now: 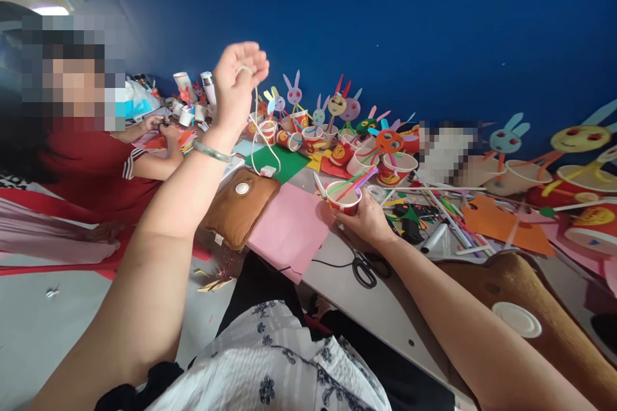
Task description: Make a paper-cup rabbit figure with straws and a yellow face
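Observation:
My left hand (237,87) is raised above the table with its fingers closed on a white cord (261,135) that hangs down to a small white plug (268,171) beside a brown pad (240,207). A pale bangle sits on that wrist. My right hand (367,218) grips a red paper cup (343,198) holding several coloured straws, at the table's near edge by a pink paper sheet (292,231).
Another person in a red shirt (103,170) works at the far left end of the table. Black scissors (365,268) lie near my right wrist. Rows of paper-cup bunny crafts (337,122), green and orange paper, and loose straws cover the table along a blue wall.

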